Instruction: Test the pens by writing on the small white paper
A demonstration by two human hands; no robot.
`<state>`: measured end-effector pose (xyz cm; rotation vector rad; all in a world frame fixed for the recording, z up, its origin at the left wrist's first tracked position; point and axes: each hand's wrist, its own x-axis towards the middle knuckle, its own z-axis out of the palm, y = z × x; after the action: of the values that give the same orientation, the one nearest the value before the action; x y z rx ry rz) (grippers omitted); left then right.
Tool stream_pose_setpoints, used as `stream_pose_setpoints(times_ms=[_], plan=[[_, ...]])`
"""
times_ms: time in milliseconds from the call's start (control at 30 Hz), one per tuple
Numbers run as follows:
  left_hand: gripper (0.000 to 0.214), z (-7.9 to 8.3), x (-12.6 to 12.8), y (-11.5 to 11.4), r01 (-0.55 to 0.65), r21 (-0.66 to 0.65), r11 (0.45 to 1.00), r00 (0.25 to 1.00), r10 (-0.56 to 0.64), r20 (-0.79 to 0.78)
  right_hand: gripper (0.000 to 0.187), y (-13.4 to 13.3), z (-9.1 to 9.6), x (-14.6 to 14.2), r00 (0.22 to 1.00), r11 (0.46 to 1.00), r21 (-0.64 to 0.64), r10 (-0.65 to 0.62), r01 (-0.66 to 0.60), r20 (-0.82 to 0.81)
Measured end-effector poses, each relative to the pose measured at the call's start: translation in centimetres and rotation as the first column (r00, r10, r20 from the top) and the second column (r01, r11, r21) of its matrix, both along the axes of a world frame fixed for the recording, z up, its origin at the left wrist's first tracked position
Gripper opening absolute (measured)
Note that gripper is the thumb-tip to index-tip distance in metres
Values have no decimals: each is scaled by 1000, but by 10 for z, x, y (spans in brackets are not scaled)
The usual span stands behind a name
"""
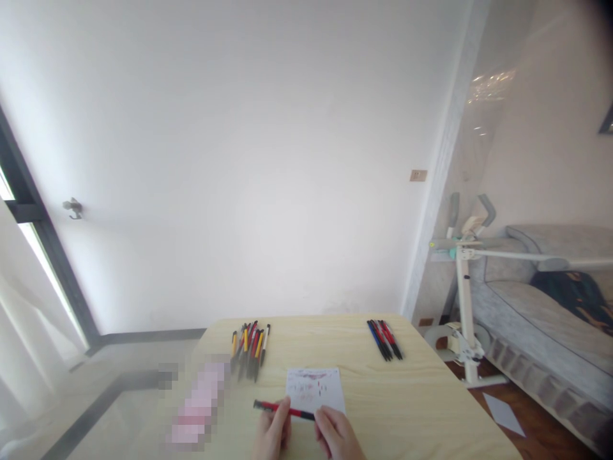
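A red and black pen (pixel 295 412) lies level between my two hands near the front of the table, just over the lower edge of a white sheet of paper (pixel 313 386) with small coloured marks. My left hand (pixel 275 427) is closed on the pen's barrel, left of its middle. At the other end, my right hand (pixel 335 431) pinches the black tip part. Beyond the paper on the left lies a bunch of pens (pixel 249 345) in yellow, red, black and white. A smaller group of pens (pixel 384 340), blue, red and black, rests at the back right.
The pale wooden table (pixel 383 409) stands close to a white wall (pixel 268 179). A blurred pink item (pixel 198 402) is at its left edge. To the right are an exercise machine (pixel 464 300), a grey sofa (pixel 522 300) and a white sheet on the floor (pixel 504 414).
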<state>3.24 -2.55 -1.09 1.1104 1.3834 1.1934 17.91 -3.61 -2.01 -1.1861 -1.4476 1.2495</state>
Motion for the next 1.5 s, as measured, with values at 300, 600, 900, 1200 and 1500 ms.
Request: stream_pose_setpoints(times_ms=[300, 600, 900, 1200, 1500], plan=[[51, -7, 1, 2, -67, -15, 998, 986, 68, 155, 55, -2, 4, -1, 1000, 1000, -20, -12, 12, 18], [53, -4, 0, 4, 21, 63, 998, 990, -29, 137, 53, -5, 7, 2, 1000, 1000, 18, -1, 0, 27], [53, -2, -1, 1, 45, 42, 998, 995, -48, 83, 49, -10, 8, 3, 999, 1000, 27, 0, -1, 32], [53, 1, 2, 0, 65, 50, 997, 983, -73, 169, 52, -10, 10, 2, 998, 999, 41, -34, 32, 55], [53, 4, 2, -2, 66, 42, 997, 987, -72, 147, 53, -5, 5, -4, 991, 991, -9, -136, 136, 1]])
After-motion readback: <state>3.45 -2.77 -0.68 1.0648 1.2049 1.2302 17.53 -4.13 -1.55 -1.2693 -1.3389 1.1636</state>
